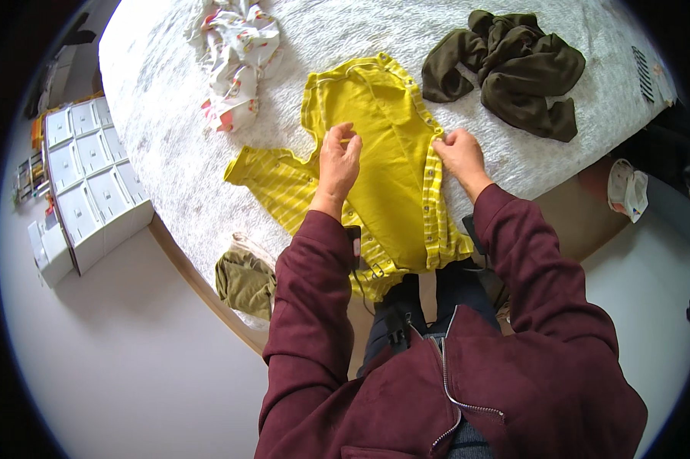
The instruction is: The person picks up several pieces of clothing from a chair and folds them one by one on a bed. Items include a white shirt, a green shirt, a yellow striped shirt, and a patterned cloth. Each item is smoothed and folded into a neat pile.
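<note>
Left of the white bedspread, a storage unit has closed fronts hiding its contents. The left hand is over the yellow garment, fingers half-curled—I cannot tell whether they grip cloth. The garment lies across the bedspread's near edge. The right hand, knuckles up, pinches its right border, 1 thumb against fingers—their tips partly hidden.
</note>
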`<state>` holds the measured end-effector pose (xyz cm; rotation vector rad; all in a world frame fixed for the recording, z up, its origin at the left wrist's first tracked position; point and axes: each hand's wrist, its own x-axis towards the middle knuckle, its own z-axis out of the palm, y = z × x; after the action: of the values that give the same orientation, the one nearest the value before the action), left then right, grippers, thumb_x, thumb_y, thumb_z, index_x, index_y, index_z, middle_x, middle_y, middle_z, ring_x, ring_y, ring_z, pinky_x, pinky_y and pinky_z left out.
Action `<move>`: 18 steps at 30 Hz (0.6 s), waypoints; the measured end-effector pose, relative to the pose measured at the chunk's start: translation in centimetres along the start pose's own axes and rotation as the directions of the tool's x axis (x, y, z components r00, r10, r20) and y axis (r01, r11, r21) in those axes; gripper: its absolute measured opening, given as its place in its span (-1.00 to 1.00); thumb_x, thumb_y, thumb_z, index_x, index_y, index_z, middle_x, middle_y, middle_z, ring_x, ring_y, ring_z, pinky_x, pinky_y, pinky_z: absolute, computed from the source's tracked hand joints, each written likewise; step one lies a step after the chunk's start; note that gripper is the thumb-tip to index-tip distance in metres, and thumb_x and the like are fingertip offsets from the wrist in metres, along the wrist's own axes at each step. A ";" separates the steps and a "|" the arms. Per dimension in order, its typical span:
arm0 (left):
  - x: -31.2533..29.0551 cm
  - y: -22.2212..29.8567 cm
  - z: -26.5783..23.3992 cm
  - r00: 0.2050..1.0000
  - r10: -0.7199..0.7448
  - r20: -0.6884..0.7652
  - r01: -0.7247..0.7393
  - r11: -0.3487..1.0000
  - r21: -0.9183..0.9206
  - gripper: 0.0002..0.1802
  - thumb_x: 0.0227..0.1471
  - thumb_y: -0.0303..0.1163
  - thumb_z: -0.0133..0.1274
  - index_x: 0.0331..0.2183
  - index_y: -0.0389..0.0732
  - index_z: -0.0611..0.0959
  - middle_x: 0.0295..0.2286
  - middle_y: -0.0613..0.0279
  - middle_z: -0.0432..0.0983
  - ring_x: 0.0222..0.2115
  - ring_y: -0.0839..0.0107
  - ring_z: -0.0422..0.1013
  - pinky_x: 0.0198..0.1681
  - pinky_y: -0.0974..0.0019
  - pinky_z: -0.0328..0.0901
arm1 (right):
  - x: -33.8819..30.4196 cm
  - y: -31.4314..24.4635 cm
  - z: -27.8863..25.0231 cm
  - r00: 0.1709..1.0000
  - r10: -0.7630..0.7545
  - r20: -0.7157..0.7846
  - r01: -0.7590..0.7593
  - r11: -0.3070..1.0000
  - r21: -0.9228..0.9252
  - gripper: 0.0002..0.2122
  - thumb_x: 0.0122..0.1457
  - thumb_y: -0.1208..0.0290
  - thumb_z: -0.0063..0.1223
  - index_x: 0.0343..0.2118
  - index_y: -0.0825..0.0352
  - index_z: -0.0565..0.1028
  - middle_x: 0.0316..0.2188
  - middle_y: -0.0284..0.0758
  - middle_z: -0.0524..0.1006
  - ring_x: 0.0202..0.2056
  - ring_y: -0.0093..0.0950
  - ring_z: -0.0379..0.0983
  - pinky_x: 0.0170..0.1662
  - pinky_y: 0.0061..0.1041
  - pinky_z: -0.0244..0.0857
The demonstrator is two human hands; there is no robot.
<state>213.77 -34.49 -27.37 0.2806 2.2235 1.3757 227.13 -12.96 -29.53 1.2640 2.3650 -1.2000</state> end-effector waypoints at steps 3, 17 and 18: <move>2.5 1.0 2.0 0.984 0.180 0.001 -0.179 0.978 0.112 -0.64 0.18 -0.38 0.02 -0.01 -0.31 0.48 -0.24 0.23 0.43 -0.24 0.43 0.45 -0.23 0.36 0.41 | 0.0 0.5 -0.1 0.998 -0.056 -0.029 0.059 0.986 0.156 -0.78 -0.06 0.31 0.18 -0.54 0.38 0.45 -0.59 -0.17 0.51 -0.47 -0.25 0.48 -0.36 -0.32 0.34; 7.4 5.1 2.7 0.963 -0.118 0.241 0.223 0.850 -0.477 -0.43 -0.02 -0.43 0.26 0.02 -0.39 0.45 -0.19 0.11 0.53 -0.23 0.48 0.45 -0.16 0.41 0.36 | -3.9 -8.2 -0.2 0.592 -0.797 0.121 0.686 0.577 0.442 -0.90 -0.01 0.48 0.04 -0.39 0.30 0.42 0.14 0.04 0.32 0.05 -0.06 0.35 0.13 -0.25 0.23; 7.8 4.7 2.1 0.968 -0.178 0.178 0.227 0.923 -0.311 -0.48 -0.03 -0.49 0.23 -0.01 -0.39 0.47 -0.22 0.14 0.54 -0.26 0.49 0.46 -0.17 0.43 0.36 | -4.1 -8.4 0.8 0.576 -0.801 0.166 0.686 0.583 0.435 -0.84 -0.01 0.48 0.07 -0.33 0.31 0.43 0.15 0.03 0.30 0.06 -0.06 0.34 0.13 -0.25 0.23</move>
<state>207.79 -27.38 -26.40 0.0282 1.8093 1.5283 223.01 -18.57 -23.18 -0.0708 2.5260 -1.9145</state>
